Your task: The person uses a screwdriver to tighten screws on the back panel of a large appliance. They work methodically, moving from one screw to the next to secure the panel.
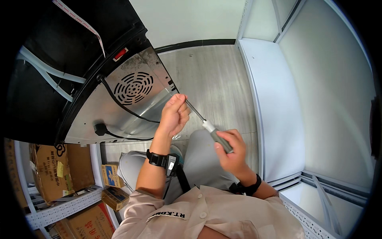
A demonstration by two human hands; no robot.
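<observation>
My right hand [232, 151] is wrapped round the grey and white handle of a screwdriver [211, 126]. Its metal shaft slants up and left to the fingertips of my left hand [175, 113]. The left fingers are pinched together at the shaft's tip, and whatever sits between them is hidden. Just beyond that hand is the edge of a bare metal panel [115, 113] with a round slotted vent [133, 88]. This panel belongs to a large black appliance [91, 24].
A black power cord [119, 101] with a plug [100, 129] hangs across the panel. Pale hoses [51, 73] run over the appliance's black side. Shelving with cardboard boxes [59, 171] stands at lower left, a white shelf unit [272, 107] at right. Grey wood-look floor [211, 79] lies between.
</observation>
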